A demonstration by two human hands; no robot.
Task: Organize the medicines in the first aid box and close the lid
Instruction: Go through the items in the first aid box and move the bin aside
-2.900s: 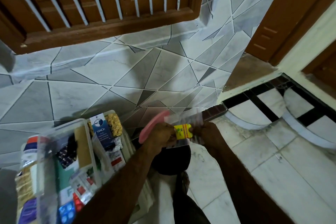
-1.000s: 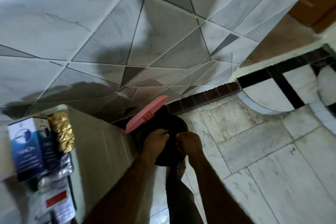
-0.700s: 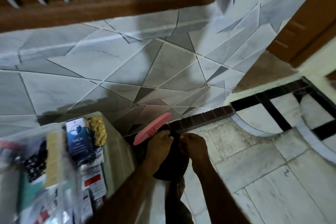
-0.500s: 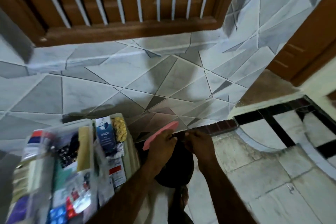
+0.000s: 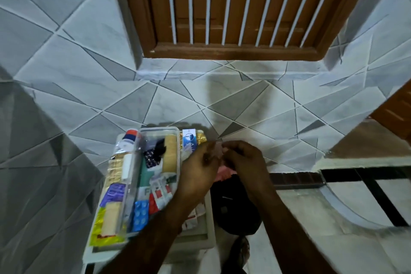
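Both hands are held together just right of box (image 5: 153,187). Small pale item (image 5: 220,151), blurred, is pinched btwn left hand (image 5: 200,171) & right hand (image 5: 241,158) fingertips. Box sits open at left, meds packed inside, near tiled wall (image 5: 255,104).

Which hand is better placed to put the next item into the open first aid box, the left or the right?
Probably the left hand. Its forearm already lies across the first aid box, beside the clear tray. The right hand is farther out, over the floor and the black bag.
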